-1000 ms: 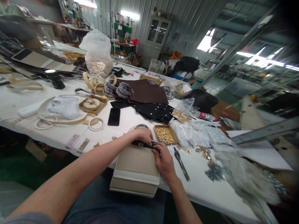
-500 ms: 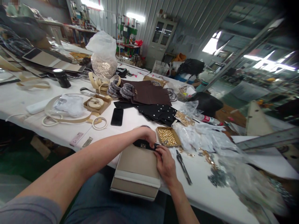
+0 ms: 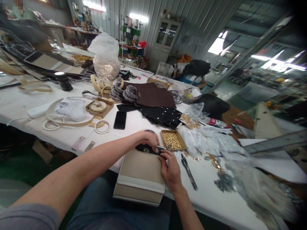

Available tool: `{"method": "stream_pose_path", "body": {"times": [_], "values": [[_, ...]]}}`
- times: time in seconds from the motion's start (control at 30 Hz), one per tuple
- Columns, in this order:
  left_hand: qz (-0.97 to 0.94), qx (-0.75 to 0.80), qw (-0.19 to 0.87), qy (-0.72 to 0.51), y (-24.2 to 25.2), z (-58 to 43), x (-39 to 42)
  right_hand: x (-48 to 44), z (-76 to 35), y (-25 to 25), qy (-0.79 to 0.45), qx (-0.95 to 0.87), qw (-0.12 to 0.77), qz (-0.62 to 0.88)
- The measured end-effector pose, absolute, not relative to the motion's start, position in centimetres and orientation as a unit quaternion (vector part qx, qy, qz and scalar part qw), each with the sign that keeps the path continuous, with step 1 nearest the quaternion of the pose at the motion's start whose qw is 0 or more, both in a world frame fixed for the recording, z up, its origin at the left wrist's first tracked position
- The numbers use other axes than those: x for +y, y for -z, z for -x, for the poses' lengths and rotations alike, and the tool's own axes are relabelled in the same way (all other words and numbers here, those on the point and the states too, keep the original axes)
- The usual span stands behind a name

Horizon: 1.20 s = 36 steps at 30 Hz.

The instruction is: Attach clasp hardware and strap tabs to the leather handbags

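1. A white-covered worktable [image 3: 133, 123] spreads before a seated person, six o'clock being the near edge.
2. At six o'clock sits the beige bag [image 3: 141, 166], partly over the lap.
3. A black strip [image 3: 151, 151] crosses its twelve o'clock end, under both hands.
4. The right hand [image 3: 171, 169], at the bag's three o'clock, is half open, fingertips touching the strip's end (a firm pinch cannot be confirmed).
5. The left hand [image 3: 151, 140], near twelve, is loosely curled, fingers down on the strip; its hold cannot be told.
6. A tray [image 3: 182, 144] of gold studs rests at one o'clock.
7. A metal clasp [image 3: 146, 150] marks the strip.
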State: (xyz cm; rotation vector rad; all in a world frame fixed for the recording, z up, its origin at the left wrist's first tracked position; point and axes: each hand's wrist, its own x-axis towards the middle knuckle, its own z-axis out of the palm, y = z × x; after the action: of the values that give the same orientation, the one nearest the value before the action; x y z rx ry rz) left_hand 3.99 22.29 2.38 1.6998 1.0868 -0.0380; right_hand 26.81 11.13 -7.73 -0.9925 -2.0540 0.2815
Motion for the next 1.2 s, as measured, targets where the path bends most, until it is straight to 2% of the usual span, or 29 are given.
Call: {"method": "stream_pose_path", "body": {"times": [0.33, 0.6, 0.8, 1.03, 1.2], "values": [[-0.728, 0.469, 0.499, 0.036, -2.5, -5.4, 23.0, 11.0, -26.8, 8.2, -0.101, -0.817, 0.415, 0.387], [-0.719, 0.432, 0.544, -0.019, -1.5, -4.0, 22.5, 10.8, -26.6, 7.5, -0.099, -0.815, 0.413, 0.394], [-0.740, 0.408, 0.533, -0.032, -0.7, -4.1, 23.3, 11.1, -26.6, 7.7, -0.088, -0.794, 0.457, 0.391], [-0.711, 0.427, 0.557, -0.042, -0.4, -4.2, 23.0, 11.4, -27.0, 8.0, -0.061, -0.838, 0.404, 0.361], [-0.709, 0.421, 0.565, -0.027, -0.3, -3.7, 22.9, 11.5, -27.0, 8.0, -0.037, -0.836, 0.404, 0.369]]}}
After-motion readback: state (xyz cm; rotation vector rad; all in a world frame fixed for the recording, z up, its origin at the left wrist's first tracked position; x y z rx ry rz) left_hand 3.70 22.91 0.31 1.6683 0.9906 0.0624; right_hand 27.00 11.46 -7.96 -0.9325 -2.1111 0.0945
